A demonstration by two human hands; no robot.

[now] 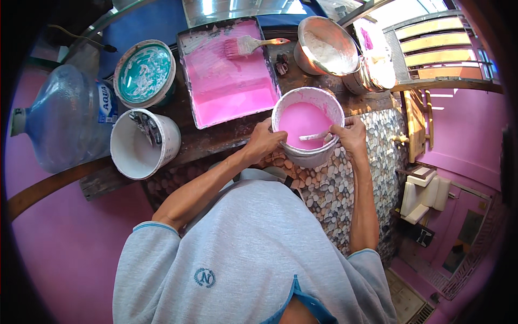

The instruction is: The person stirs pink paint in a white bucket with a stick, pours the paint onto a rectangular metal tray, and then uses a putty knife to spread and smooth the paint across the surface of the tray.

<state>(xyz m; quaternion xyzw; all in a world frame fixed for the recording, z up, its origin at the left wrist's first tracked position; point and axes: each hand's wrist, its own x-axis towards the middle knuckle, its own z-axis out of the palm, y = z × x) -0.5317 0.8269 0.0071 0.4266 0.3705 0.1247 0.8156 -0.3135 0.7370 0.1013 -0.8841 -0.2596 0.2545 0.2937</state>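
Observation:
A white bucket [318,155] holding pink paint sits on a wooden plank in front of me. My left hand [263,141] grips its near-left rim. At the bucket's right rim my right hand [350,135] holds a paint-coated stir stick [314,137] that lies across the pink paint. Behind the bucket lies a flat tray [229,81] covered in pink paint, with a paintbrush [249,45] resting on its far end, bristles pink.
Left on the plank stand an empty white bucket [143,143] and a teal-stained bucket [144,73]. A large clear water jug [62,116] lies far left. A bowl of white powder [326,45] and another pail [372,70] stand behind. Pebble-patterned surface and pink walls lie below.

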